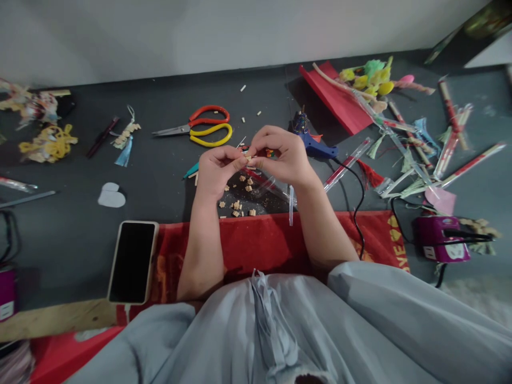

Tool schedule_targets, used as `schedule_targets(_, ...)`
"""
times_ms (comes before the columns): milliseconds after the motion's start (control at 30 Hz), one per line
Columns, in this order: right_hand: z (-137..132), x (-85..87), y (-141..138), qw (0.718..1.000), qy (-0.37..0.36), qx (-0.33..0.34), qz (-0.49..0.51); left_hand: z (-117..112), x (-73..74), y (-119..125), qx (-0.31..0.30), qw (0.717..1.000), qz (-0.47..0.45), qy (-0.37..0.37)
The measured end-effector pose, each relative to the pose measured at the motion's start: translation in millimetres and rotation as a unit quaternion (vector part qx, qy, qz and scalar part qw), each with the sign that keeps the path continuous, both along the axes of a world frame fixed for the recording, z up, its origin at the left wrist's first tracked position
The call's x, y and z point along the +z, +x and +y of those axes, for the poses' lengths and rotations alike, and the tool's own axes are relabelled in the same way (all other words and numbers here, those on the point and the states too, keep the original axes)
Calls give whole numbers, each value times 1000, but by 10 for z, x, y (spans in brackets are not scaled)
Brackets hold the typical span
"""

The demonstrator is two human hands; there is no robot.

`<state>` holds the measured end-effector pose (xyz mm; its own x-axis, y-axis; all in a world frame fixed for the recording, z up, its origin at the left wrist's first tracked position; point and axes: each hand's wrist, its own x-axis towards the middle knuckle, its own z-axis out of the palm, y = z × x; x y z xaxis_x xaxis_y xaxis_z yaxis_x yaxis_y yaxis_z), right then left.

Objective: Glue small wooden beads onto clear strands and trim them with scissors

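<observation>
My left hand (216,172) and my right hand (278,156) meet above the dark table (160,176), both pinched on a small tan wooden piece (248,157). A bit of red and green shows between my right fingers. Below the hands lie several small tan wooden bits (239,194) scattered on the table. A clear plastic tube (291,205) lies under my right wrist.
Red and yellow scissors (202,127) lie behind my hands. A blue glue gun (314,144) with a black cord sits to the right. A phone (133,261) rests at the near left on a red cloth (256,242). Craft sticks, tassels and a purple power strip (442,237) crowd the right side.
</observation>
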<state>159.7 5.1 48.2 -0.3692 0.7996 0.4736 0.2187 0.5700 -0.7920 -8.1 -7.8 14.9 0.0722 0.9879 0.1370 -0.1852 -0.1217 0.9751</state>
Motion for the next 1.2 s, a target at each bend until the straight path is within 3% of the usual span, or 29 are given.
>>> schedule_targets(133, -4, 15, 7, 1000, -9, 13, -11, -13, 22, 4, 4, 1000, 16, 8)
schedule_targets(467, -7, -3, 12, 997, -23, -69, -33, 5, -30, 97, 20, 997, 9, -69)
schedule_targets(1000, 3, -26, 17, 997, 15, -59, -48, 2, 25, 84, 12, 994, -37, -99)
schedule_targets(1200, 14, -44, 10, 996, 17, -56, -68, 19, -19, 78, 14, 996, -1, -92)
